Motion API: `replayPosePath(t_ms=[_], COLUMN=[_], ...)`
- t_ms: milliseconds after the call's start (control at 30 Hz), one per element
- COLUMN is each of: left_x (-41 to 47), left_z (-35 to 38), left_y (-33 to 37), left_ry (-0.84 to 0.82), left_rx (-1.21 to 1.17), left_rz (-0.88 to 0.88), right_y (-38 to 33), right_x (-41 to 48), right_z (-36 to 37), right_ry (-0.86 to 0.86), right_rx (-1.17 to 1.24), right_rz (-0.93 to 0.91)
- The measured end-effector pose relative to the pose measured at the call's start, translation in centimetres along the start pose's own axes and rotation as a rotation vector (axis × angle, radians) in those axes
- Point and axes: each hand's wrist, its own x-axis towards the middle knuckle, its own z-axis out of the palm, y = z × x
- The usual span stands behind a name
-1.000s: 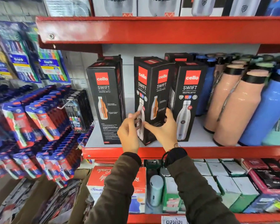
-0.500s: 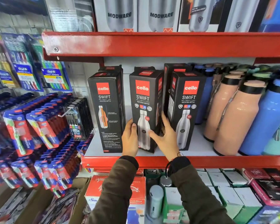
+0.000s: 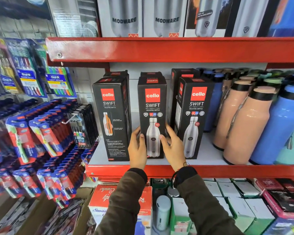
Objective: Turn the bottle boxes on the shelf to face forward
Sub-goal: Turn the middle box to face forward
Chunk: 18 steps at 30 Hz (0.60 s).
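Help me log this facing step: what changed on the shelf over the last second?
The middle box turned from corner-on to its front panel facing forward. The left hand and right hand turned it and still grip its lower edges. Nothing was let go. The left box, showing its side panel, and the right box stayed put.

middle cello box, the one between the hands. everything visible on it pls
The middle box is a tall black carton, cardboard by its look, upright on the white shelf near its front edge, front face forward: red cello square, SWIFT, VACUSTEEL BOTTLE, badges, steel bottle picture. Top flap closed. The left hand grips its lower left edge, the right hand its lower right, thumbs on the front.
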Motion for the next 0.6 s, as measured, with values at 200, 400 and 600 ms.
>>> replayPosePath(t_ms=[200,400,600], left_x=[-0.2,-0.7,-2.0], left_z=[0.0,0.0,-1.0], left_y=[0.1,0.4,0.8], left_ry=[-0.018,-0.032,-0.016], left_rx=[0.009,0.017,0.036], left_rz=[0.003,0.014,0.099], right_y=[0.1,-0.2,-1.8], right_x=[-0.1,-1.4,-2.8], right_z=[0.0,0.3,0.9], right_ry=[0.019,0.122,0.330], right_rx=[-0.048,0.014,0.019], right_rz=[0.018,-0.016,-0.139])
